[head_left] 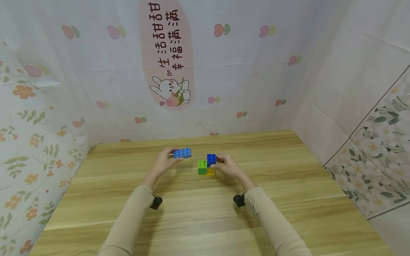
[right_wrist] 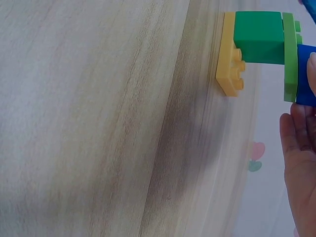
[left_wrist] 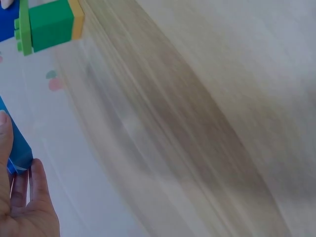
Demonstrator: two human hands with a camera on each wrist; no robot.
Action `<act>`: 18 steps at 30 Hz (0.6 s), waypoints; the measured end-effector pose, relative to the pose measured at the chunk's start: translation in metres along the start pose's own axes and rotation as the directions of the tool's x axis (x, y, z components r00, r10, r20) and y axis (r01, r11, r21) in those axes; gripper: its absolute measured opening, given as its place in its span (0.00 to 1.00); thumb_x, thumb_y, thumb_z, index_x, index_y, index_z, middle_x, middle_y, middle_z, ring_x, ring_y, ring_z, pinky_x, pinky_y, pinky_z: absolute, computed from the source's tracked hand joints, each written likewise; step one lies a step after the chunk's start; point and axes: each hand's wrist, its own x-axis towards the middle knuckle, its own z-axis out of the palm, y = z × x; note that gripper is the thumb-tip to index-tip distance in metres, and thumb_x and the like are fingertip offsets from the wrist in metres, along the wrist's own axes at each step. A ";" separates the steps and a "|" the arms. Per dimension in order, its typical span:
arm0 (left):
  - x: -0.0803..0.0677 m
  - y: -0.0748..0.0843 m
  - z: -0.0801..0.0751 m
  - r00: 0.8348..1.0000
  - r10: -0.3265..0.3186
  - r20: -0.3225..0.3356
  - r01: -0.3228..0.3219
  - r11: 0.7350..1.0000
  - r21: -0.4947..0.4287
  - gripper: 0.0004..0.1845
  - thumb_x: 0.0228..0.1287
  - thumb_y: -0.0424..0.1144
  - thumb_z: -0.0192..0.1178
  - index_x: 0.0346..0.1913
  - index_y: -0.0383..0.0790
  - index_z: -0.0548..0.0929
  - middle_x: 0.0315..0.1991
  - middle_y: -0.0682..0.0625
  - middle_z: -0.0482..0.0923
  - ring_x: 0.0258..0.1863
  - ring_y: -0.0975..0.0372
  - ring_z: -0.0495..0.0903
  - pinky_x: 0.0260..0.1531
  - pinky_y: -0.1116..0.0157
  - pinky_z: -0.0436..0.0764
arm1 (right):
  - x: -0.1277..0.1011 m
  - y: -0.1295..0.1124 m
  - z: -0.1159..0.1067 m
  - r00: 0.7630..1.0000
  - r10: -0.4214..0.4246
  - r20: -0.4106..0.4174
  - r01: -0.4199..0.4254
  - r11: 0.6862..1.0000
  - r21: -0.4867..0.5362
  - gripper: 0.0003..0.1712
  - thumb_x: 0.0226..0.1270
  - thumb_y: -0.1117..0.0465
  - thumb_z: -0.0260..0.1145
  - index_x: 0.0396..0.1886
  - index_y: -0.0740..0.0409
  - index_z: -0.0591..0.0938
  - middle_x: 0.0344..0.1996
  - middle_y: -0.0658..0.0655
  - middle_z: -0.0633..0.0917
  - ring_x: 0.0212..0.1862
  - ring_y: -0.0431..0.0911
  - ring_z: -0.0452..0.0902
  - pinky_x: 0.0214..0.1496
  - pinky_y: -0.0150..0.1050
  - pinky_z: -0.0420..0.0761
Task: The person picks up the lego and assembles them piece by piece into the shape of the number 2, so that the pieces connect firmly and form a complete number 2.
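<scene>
My left hand (head_left: 166, 161) holds a long blue brick (head_left: 182, 153) by its left end, lifted a little above the wooden table (head_left: 205, 213). In the left wrist view the same blue brick (left_wrist: 17, 143) lies against my fingers (left_wrist: 29, 197). To its right a small stack stands on the table: a yellow plate (head_left: 210, 172) at the bottom, a green brick (head_left: 202, 166) on it and a dark blue brick (head_left: 211, 160) beside the green one. My right hand (head_left: 228, 165) grips that dark blue brick (right_wrist: 307, 74) from the right. The right wrist view shows the yellow plate (right_wrist: 229, 54) under the green brick (right_wrist: 259, 37).
Patterned cloth walls (head_left: 96, 81) close in the table on the left, back and right. A pink banner with a rabbit (head_left: 169, 90) hangs at the back. A black wrist camera (head_left: 156, 202) sits on each forearm.
</scene>
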 end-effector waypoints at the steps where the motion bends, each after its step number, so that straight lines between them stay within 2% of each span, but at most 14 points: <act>1: 0.001 0.002 0.001 1.000 0.004 0.002 -0.004 1.000 -0.001 0.27 0.58 0.39 0.62 0.59 0.35 0.70 0.58 0.38 0.68 0.58 0.46 0.71 0.57 0.55 0.74 | 0.000 0.000 0.000 1.000 0.006 0.001 -0.006 1.000 0.007 0.25 0.62 0.63 0.62 0.58 0.69 0.72 0.58 0.66 0.73 0.60 0.58 0.69 0.63 0.49 0.70; 7: 0.003 0.013 0.008 1.000 0.023 0.008 -0.022 0.998 -0.051 0.27 0.57 0.39 0.63 0.59 0.35 0.70 0.57 0.38 0.69 0.58 0.48 0.71 0.57 0.56 0.74 | 0.001 0.000 0.000 1.000 -0.003 0.022 0.002 1.000 0.029 0.27 0.63 0.64 0.61 0.60 0.72 0.68 0.58 0.69 0.73 0.61 0.60 0.67 0.63 0.49 0.70; 14: 0.007 0.022 0.015 0.999 0.047 0.013 -0.046 0.996 -0.074 0.27 0.56 0.38 0.63 0.58 0.35 0.71 0.57 0.38 0.69 0.57 0.48 0.71 0.57 0.56 0.74 | -0.011 -0.029 -0.005 0.998 -0.019 0.053 0.017 0.999 0.040 0.24 0.63 0.69 0.59 0.58 0.75 0.69 0.57 0.71 0.72 0.60 0.62 0.67 0.62 0.51 0.71; 18: 0.009 0.025 0.019 0.998 0.056 0.020 -0.054 0.996 -0.076 0.27 0.57 0.38 0.63 0.58 0.34 0.70 0.57 0.38 0.68 0.57 0.48 0.71 0.57 0.56 0.74 | -0.013 -0.032 -0.007 0.998 -0.013 0.055 0.011 0.999 0.046 0.25 0.63 0.69 0.59 0.58 0.76 0.68 0.57 0.72 0.71 0.61 0.62 0.66 0.63 0.51 0.70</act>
